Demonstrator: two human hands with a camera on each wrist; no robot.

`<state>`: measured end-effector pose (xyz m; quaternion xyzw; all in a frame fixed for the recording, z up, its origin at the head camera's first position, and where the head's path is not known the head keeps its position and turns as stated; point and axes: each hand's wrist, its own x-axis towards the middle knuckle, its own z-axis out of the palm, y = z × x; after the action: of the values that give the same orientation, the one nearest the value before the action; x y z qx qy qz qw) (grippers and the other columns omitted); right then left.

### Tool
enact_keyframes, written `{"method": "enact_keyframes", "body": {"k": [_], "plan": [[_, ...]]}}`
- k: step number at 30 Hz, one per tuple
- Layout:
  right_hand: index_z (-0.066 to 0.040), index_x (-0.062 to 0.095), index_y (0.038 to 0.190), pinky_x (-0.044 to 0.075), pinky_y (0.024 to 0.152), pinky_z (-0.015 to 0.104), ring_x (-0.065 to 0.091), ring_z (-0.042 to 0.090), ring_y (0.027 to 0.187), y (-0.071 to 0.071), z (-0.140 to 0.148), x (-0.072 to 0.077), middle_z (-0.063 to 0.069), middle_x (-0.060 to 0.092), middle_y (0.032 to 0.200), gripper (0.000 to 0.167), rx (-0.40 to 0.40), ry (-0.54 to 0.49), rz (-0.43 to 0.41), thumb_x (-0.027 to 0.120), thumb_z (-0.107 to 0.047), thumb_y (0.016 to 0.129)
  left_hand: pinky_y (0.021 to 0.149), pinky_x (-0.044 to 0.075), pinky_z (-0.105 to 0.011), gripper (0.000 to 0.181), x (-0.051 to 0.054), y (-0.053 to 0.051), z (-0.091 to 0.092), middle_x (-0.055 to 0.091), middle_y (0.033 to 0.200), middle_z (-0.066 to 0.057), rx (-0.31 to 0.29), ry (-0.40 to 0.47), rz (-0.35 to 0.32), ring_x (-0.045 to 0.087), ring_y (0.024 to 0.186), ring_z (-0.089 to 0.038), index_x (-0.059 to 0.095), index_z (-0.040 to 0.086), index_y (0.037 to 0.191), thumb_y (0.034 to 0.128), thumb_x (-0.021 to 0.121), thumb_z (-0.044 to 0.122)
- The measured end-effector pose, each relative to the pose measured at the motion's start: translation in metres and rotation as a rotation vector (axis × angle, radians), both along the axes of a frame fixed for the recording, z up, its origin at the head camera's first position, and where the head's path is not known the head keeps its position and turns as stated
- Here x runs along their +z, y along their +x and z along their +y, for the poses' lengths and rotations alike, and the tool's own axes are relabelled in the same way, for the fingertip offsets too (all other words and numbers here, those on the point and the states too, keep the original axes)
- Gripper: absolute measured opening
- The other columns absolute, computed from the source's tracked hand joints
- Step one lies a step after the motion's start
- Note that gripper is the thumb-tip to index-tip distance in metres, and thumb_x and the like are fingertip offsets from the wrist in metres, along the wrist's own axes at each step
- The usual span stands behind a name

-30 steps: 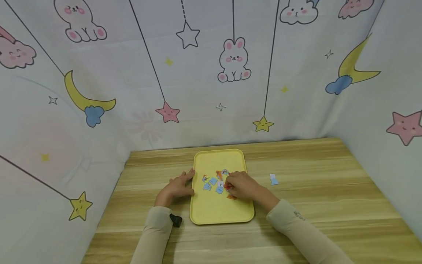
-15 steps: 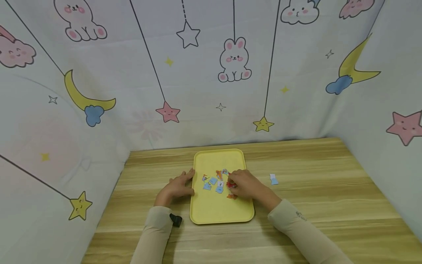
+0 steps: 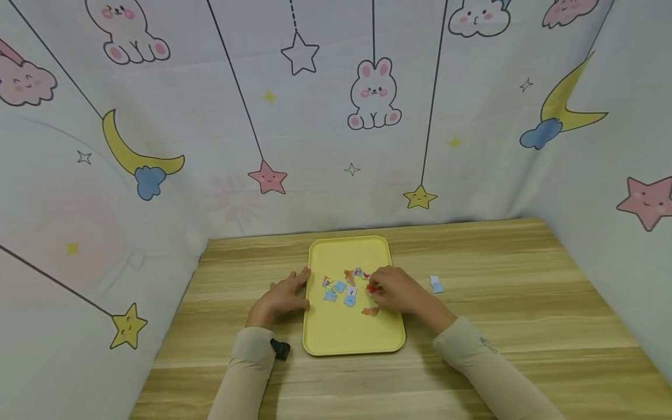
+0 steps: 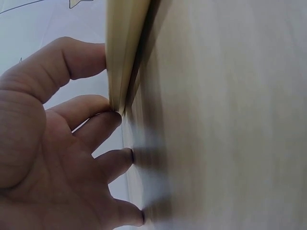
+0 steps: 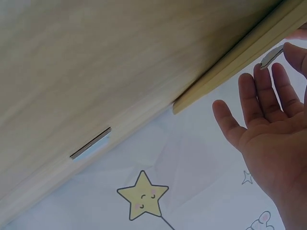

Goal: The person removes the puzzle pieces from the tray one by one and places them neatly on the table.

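Note:
Pinched between my right thumb and fingers is a red jigsaw puzzle piece (image 3: 373, 289), lifted off the tray in the right wrist view, where its pale edge (image 5: 272, 57) shows. My right hand (image 3: 400, 290) hovers over the right side of the yellow tray (image 3: 353, 337). At the tray's left rim rests my left hand (image 3: 286, 294); its thumb and fingertips touch the tray wall (image 4: 123, 52), fingers spread. Several blue, white and orange puzzle pieces (image 3: 350, 296) lie mid-tray. An orange piece (image 3: 370, 312) lies nearer me, below my right hand.
One white and blue puzzle piece (image 3: 436, 284) lies on the wooden table (image 3: 504, 291), right of the tray. A black object (image 3: 280, 349) sits at my left cuff. A white cloth with printed cartoons (image 3: 315, 134) encloses the table at the back and sides.
My right hand has moved slightly right and away from me with the red puzzle piece, uncovering more of the orange piece. The left hand stays at the tray's rim.

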<state>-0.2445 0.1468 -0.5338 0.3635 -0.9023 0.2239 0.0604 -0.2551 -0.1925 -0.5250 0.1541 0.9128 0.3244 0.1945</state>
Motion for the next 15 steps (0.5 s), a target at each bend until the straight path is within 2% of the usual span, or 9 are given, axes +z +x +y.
{"method": "enact_keyframes", "body": {"k": [8, 15], "plan": [[-0.011, 0.073, 0.094, 0.054, 0.085, 0.042, 0.064, 0.021, 0.092, -0.001, 0.009, 0.000, 0.000, 0.070, 0.093, 0.006, -0.028, -0.009, -0.017, 0.077, -0.011, 0.089, 0.116, -0.005, -0.082, 0.097, 0.001, 0.000, 0.000, 0.026, 0.172, -0.011, 0.004, -0.008, -0.001, 0.013, 0.160, -0.042, 0.029, 0.005, 0.166, 0.0815, 0.077, 0.014], [-0.010, 0.073, 0.096, 0.054, 0.086, 0.043, 0.064, 0.022, 0.094, -0.001, 0.016, 0.000, 0.000, 0.071, 0.095, 0.008, -0.030, -0.020, -0.019, 0.077, -0.011, 0.089, 0.116, -0.004, -0.081, 0.097, 0.001, -0.001, 0.001, 0.027, 0.172, -0.011, 0.006, -0.014, 0.000, 0.014, 0.160, -0.042, 0.030, 0.006, 0.166, 0.0812, 0.077, 0.014]]}}
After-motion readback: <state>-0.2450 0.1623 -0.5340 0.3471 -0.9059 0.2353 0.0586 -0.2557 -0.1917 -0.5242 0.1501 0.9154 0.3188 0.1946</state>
